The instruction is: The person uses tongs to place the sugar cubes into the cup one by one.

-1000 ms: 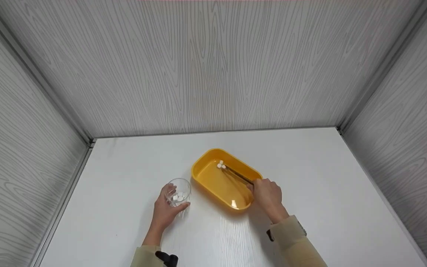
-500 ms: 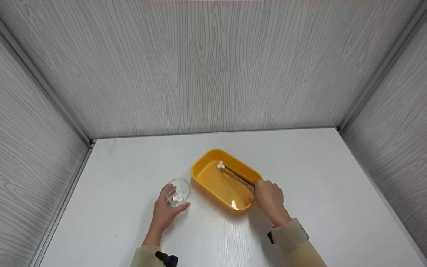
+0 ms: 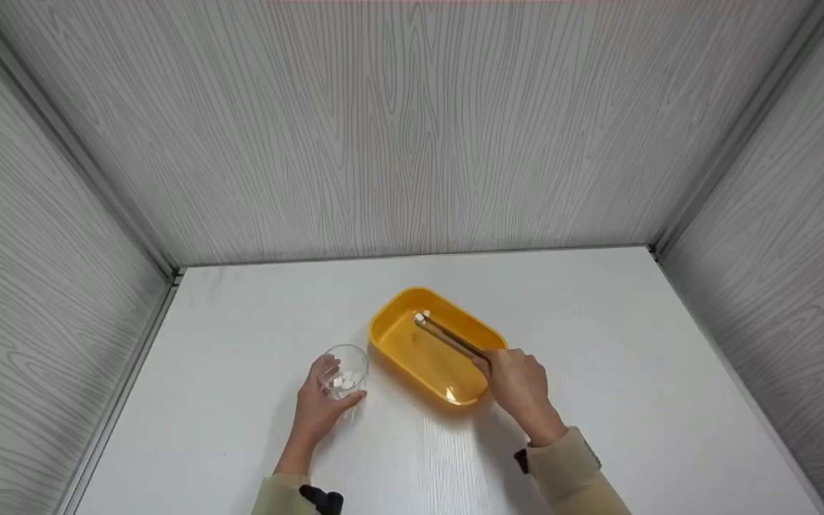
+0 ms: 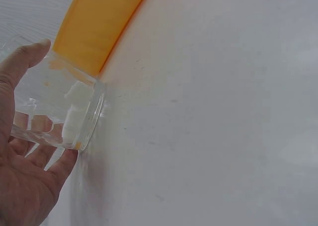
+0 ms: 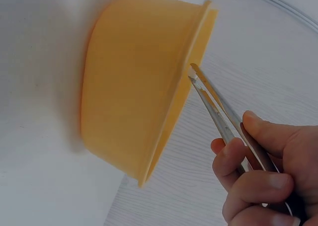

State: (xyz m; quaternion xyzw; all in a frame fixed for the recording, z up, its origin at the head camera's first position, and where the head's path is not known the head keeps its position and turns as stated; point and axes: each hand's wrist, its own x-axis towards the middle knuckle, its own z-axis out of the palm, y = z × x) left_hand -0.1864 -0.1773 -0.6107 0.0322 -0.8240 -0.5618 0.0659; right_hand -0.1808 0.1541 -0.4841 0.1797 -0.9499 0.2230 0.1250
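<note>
My left hand (image 3: 320, 408) holds a clear glass (image 3: 344, 370) upright on the table, thumb on one side and fingers on the other. Several small white cubes (image 4: 75, 119) lie at its bottom. Gripped in my right hand (image 3: 517, 383) are metal tongs (image 5: 226, 119), which reach over the rim of a yellow tray (image 3: 398, 350). Their tips are at a white cube (image 3: 420, 319) near the tray's far left end; a bit of white shows between them in the right wrist view. Just behind it, another white cube (image 3: 426, 313) is partly visible.
The glass stands close to the tray's left side on a white table (image 3: 240, 343). Grey wood-grain panels (image 3: 412, 143) rise at the back and on both sides of the table.
The tongs' tips have shifted slightly left onto the white cubes, and their two arms now show apart. My right forearm has moved a little. The left hand and glass stay put.
</note>
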